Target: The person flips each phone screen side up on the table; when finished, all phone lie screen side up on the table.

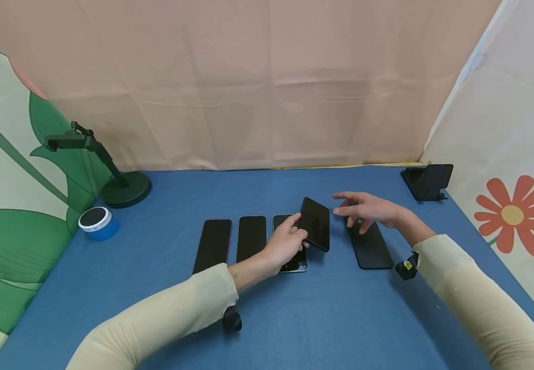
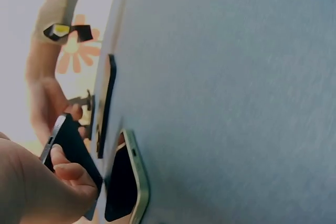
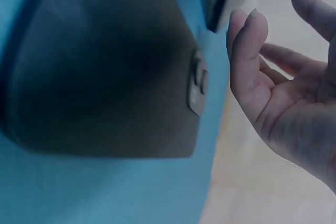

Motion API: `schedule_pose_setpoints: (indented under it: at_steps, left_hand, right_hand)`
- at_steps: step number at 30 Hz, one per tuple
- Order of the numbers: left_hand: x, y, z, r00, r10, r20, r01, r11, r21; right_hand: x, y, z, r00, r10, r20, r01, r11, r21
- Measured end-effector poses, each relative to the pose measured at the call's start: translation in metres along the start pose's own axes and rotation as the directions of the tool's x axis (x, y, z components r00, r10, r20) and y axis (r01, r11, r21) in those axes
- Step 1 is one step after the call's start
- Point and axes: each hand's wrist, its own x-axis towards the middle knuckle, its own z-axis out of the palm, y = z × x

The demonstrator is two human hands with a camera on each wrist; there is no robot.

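Note:
My left hand (image 1: pixel 285 246) grips a black smartphone (image 1: pixel 317 226) by its left side, tilted up off the table. In the left wrist view the thumb and curled fingers hold the phone's edge. Beneath that hand lies a phone with a light frame (image 1: pixel 298 264), partly covered. My right hand (image 1: pixel 369 208) hovers to the right of the held phone with loosely bent, spread fingers and nothing in them. Below it a dark phone (image 1: pixel 371 251) lies with its camera side up; the right wrist view shows its camera bump (image 3: pixel 197 83).
Two more phones lie screen up at left, one black (image 1: pixel 212 242) and another (image 1: pixel 251 235) beside it. A black stand with a jointed arm (image 1: pixel 126 189) and a blue-and-white round tub (image 1: pixel 98 223) stand far left. A small black phone stand (image 1: pixel 428 182) sits back right.

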Motion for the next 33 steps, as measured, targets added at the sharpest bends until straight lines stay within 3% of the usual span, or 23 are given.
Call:
schedule_pose_setpoints:
  at_steps: [5,8,11,18,22,28,33]
  left_hand:
    - [0.000,-0.003,0.005,1.000,0.021,0.022,-0.019,0.997,-0.077]
    - [-0.001,-0.002,0.006,0.999,0.039,0.031,-0.036,0.995,-0.091]
    - [-0.001,-0.001,0.006,0.998,0.043,0.051,-0.039,0.996,-0.085]
    - [-0.005,0.002,-0.004,0.984,0.067,0.165,-0.090,0.987,0.132]
    - [-0.006,0.004,-0.008,0.972,0.041,0.233,-0.088,0.977,0.192]
    - [-0.004,0.006,-0.005,0.961,-0.053,0.272,0.004,0.984,0.176]
    - [0.000,0.005,-0.002,0.950,-0.145,0.275,0.090,0.975,0.204]
  right_hand:
    - [0.003,0.003,0.009,1.000,0.022,0.002,-0.022,0.990,0.139]
    - [0.004,0.004,0.012,1.000,0.025,-0.005,-0.023,0.965,0.260]
    - [0.003,0.005,0.013,1.000,-0.004,-0.024,0.011,0.950,0.311]
    - [0.000,0.004,0.011,0.996,-0.056,-0.075,0.074,0.964,0.256]
    - [-0.001,0.002,0.009,0.995,-0.059,-0.078,0.074,0.976,0.204]
    - [0.001,0.003,0.011,0.998,-0.040,-0.043,0.047,0.981,0.187]
    - [0.005,0.007,0.014,1.000,0.021,-0.001,-0.021,0.984,0.177]
